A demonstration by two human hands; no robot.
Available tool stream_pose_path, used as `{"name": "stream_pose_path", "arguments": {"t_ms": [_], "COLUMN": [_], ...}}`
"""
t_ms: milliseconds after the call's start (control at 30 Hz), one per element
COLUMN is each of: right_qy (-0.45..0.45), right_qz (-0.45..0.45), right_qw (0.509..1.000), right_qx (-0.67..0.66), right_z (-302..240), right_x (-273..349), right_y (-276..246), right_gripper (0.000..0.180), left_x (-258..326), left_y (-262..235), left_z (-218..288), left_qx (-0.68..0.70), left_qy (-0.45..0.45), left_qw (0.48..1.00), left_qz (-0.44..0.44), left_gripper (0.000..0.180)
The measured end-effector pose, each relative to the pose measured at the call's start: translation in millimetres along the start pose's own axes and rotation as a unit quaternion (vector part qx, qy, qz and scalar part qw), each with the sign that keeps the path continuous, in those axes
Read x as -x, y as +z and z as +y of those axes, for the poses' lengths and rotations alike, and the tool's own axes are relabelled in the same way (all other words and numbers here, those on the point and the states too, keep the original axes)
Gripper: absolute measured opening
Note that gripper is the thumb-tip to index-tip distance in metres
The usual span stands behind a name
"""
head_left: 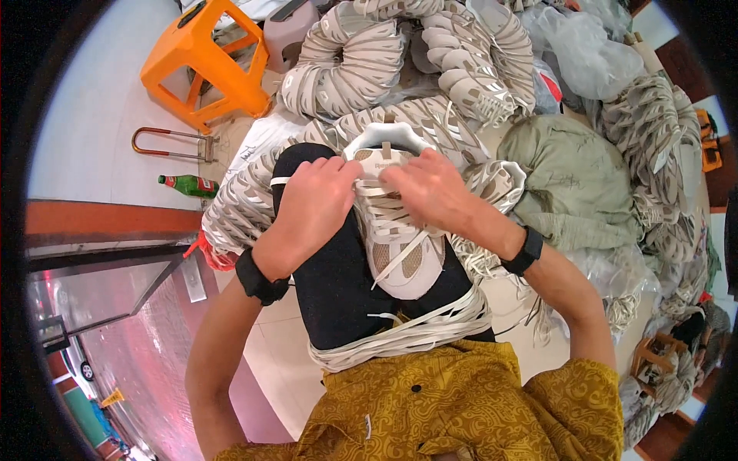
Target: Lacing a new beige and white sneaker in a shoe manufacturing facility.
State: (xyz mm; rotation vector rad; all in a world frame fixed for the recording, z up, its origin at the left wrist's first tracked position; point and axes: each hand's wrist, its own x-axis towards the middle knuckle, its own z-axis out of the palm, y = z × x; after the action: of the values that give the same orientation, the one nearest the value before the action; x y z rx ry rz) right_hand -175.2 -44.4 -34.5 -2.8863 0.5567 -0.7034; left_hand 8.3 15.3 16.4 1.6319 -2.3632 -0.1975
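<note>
A beige and white shoe upper (pixel 406 270) lies across my black-trousered thighs, toe toward me and collar away. Its front is laced with a flat white shoelace (pixel 387 219), and a loose end hangs over the toe. My left hand (pixel 319 196) is closed at the upper left eyelets, pinching the lace; a white length shows beyond its knuckles. On the other side of the tongue (pixel 382 160), my right hand (pixel 430 188) has its fingers bent together at the top eyelets. What its fingertips grip is partly hidden and slightly blurred.
A bundle of white laces (pixel 403 332) rests across my lap. Strings of nested shoe uppers (pixel 346 65) pile up ahead and right, around a grey-green sack (pixel 573 184). At left are an orange stool (pixel 204 65), a green bottle (pixel 188 185) and a U-shaped lock (pixel 173 144).
</note>
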Motion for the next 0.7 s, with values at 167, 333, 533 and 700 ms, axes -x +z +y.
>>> {"name": "stream_pose_path", "arguments": {"t_ms": [167,333,533,700], "right_qy": [0.155,0.187,0.205,0.24], "right_qz": [-0.08,-0.108,-0.072,-0.081], "right_qw": [0.971,0.963,0.968,0.946], "right_qx": [-0.165,-0.161,-0.124,-0.202], "right_z": [15.5,11.2,4.8,12.3], "right_x": [-3.8,-9.5,-11.7,-15.4], "right_y": [-7.9,-10.5,-7.3,-8.0], "right_gripper": [0.028,0.03,0.025,0.023], "left_x": [-7.3,-12.8,-13.4,-11.8], "left_y": [3.2,5.9,2.9,3.3], "left_z": [-2.5,-8.8,-8.8,-14.1], "left_qx": [0.009,0.065,0.216,0.324], "left_qy": [-0.036,-0.02,-0.117,-0.1], "left_qw": [0.995,0.995,0.964,0.93], "left_qz": [-0.088,-0.078,-0.106,-0.14], "left_gripper": [0.015,0.017,0.02,0.019]}}
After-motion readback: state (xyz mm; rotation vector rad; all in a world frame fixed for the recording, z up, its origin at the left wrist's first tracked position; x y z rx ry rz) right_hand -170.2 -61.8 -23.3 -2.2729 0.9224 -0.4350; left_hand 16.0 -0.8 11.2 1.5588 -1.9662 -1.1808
